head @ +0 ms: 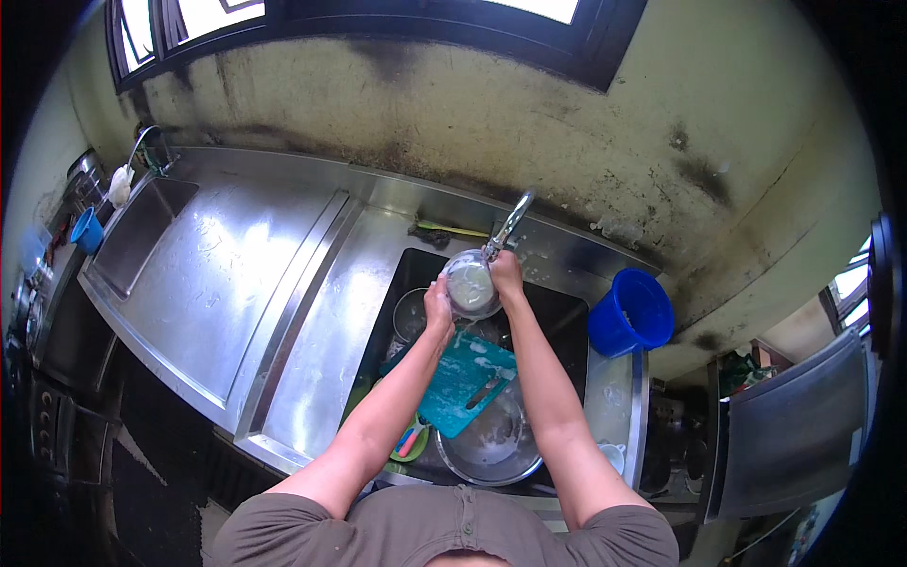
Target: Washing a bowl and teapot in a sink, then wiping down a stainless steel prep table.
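Both my hands hold a round bowl (472,285) under the chrome faucet (508,225), over the sink. My left hand (438,306) grips its left rim and has suds on the fingers. My right hand (505,273) is at its upper right side, just below the spout. Beneath my wrists lies a teal cutting board (460,386) with foam on it, partly over a large metal bowl (489,453). Left of the held bowl, another round vessel (409,315) sits in the sink. A green item (418,443) with a pink and blue handle on it lies near the front edge.
A blue bucket (606,326) stands right of the sink, with a white cup (613,457) nearer me. Behind the sink lie a yellow-green handled tool (453,228) and a dark scrubber (434,238). A steel counter (248,248) extends left to a second basin (138,241).
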{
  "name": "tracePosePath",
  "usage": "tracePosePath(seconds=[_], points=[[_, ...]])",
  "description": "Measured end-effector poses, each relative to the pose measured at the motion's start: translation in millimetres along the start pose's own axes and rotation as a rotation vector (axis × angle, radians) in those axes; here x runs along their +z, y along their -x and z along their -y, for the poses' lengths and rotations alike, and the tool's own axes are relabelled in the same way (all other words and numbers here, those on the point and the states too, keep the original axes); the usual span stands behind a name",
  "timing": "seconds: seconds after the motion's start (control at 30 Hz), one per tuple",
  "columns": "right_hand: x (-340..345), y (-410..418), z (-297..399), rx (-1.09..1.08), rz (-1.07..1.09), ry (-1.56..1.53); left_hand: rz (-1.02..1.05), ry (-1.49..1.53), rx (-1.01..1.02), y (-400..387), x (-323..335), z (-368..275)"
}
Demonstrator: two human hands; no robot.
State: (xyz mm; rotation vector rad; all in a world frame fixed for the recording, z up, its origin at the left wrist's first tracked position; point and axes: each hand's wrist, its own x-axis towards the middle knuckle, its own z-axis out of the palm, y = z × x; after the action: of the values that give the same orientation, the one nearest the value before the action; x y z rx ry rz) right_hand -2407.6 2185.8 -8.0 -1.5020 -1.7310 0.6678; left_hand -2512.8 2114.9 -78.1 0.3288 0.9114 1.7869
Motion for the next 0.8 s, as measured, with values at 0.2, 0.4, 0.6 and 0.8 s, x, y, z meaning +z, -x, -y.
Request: tracePosePath(seconds=[0.2, 0.4, 0.6, 0.8], points=[[-3, 11, 16, -0.077, -0.229, 0.235, 0.078, 0.001, 0.044, 13, 18, -10], [22, 46, 37, -0.469, -0.325, 0.374, 0.042, -0.381, 0.312, 33, 30, -27], [33, 39, 55, -0.442, -0.007, 0.43, 0.012, -0.205, 0.138, 26, 26, -24], [19, 57, 29, -0.096, 0.043, -0.476, -0.084, 0.335, -0.234, 18, 15, -22]])
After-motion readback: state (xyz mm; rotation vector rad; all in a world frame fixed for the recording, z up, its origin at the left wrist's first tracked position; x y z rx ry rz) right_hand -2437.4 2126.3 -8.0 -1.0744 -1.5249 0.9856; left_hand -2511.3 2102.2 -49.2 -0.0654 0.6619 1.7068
